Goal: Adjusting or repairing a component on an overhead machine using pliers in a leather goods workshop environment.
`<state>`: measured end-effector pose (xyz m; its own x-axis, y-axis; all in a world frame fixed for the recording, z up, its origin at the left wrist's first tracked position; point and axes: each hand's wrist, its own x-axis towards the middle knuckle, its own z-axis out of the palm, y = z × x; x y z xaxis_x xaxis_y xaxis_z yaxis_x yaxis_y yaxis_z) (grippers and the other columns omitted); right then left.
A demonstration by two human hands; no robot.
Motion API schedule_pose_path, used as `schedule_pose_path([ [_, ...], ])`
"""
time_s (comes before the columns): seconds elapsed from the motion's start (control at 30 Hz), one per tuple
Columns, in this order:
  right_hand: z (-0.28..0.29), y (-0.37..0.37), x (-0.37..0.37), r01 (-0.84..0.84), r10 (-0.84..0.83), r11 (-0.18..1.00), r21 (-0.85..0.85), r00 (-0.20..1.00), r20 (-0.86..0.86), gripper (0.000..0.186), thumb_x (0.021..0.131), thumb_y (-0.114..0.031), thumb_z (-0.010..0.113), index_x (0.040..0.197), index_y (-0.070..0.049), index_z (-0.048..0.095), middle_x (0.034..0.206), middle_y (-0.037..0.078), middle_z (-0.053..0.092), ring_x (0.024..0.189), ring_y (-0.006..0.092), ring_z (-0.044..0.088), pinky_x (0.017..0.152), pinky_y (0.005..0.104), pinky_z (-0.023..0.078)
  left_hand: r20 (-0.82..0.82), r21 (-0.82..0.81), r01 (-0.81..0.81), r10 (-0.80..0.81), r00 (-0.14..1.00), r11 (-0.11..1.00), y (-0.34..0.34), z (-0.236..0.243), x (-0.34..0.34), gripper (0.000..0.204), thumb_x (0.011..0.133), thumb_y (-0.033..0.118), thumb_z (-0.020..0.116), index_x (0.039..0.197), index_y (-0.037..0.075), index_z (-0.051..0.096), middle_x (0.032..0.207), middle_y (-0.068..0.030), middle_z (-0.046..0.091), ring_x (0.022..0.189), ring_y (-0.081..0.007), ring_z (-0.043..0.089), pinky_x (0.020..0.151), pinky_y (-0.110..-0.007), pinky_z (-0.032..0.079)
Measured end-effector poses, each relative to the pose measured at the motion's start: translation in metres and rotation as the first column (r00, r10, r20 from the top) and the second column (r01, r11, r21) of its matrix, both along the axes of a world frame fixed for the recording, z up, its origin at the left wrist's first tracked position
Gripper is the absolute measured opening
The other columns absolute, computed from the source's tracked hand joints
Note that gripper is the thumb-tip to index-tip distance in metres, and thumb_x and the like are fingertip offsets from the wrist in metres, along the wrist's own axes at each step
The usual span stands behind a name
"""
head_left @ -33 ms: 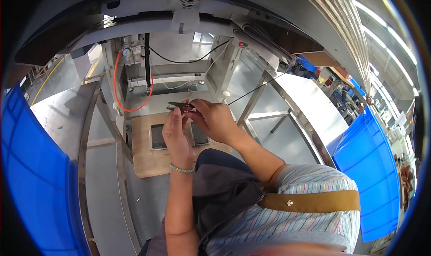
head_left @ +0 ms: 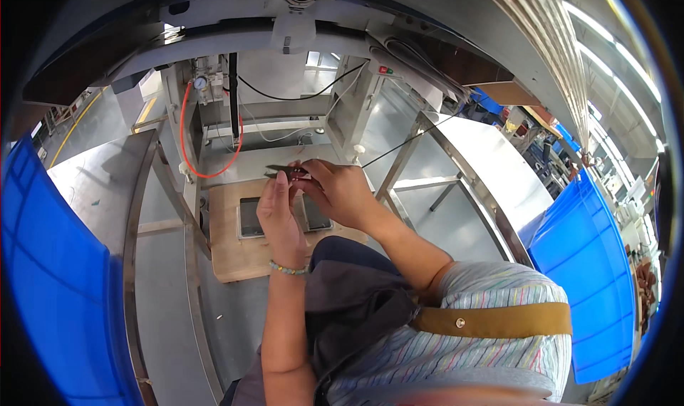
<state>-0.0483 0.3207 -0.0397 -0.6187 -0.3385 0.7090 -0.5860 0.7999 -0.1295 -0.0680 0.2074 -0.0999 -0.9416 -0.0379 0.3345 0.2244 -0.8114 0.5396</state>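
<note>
My right hand [head_left: 347, 192] is closed around a pair of dark thread snips [head_left: 283, 169], whose narrow blades point to the left. Close against it, my left hand [head_left: 279, 214] is raised with thumb and fingers pinched together just under the blades. Whatever the left fingers hold is too small and too covered to make out. Below both hands lies a light wooden board [head_left: 231, 260] with two dark, metal-rimmed rectangles [head_left: 251, 219] set on it; the hands partly hide them.
A metal machine frame with a pressure gauge [head_left: 200, 82] and an orange hose [head_left: 182, 139] stands ahead. Steel tables flank me, the left one [head_left: 107, 171] and the right one [head_left: 491, 157]. Blue bins [head_left: 53, 285] stand at far left and far right [head_left: 588, 278].
</note>
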Motion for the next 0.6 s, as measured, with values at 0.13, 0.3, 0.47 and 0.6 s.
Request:
schedule_pose_path([
  [0.13,-0.002,0.003,0.004,-0.024,0.019,0.998,0.058,0.996,0.089,0.029,0.08,-0.015,0.069,0.106,-0.003,0.062,0.085,0.012,0.066,0.07,0.029,0.065,0.059,0.0353,0.05,0.069,-0.03,-0.02,0.022,0.997,0.999,-0.002,-0.01,0.001,0.024,0.097,0.02,0.054,0.105,0.0,0.063,0.102,-0.0048,0.064,0.091,-0.0099,0.059,0.081,-0.025,0.047],
  [0.3,-0.013,0.02,0.024,-0.095,0.111,0.994,0.058,0.869,-0.483,0.029,0.074,-0.015,0.071,0.099,-0.002,0.062,0.092,0.013,0.056,0.08,0.0288,0.056,0.07,0.0342,0.047,0.244,0.142,-0.159,0.122,0.962,0.977,-0.007,0.002,0.004,0.019,0.096,0.02,0.057,0.093,0.003,0.063,0.089,-0.0024,0.062,0.08,-0.0062,0.055,0.074,-0.021,0.045],
  [0.47,-0.042,0.008,0.013,-0.161,0.247,0.929,-0.334,0.941,0.233,0.038,0.078,-0.008,0.071,0.114,-0.002,0.058,0.094,0.007,0.056,0.084,0.0206,0.056,0.08,0.0333,0.045,0.168,0.153,-0.199,0.173,0.971,0.968,-0.037,0.015,0.008,0.018,0.095,0.02,0.058,0.091,0.003,0.062,0.086,-0.0023,0.061,0.077,-0.0068,0.054,0.072,-0.022,0.044],
  [0.6,-0.024,0.001,-0.01,-0.325,0.745,0.496,-0.805,0.636,0.202,0.042,0.081,-0.005,0.071,0.12,-0.003,0.057,0.104,0.005,0.055,0.094,0.0145,0.055,0.082,0.0314,0.047,0.274,0.117,-0.092,0.057,0.96,0.989,-0.028,0.021,0.02,0.018,0.094,0.022,0.06,0.091,0.004,0.062,0.085,-0.0019,0.061,0.076,-0.0071,0.054,0.071,-0.022,0.043],
])
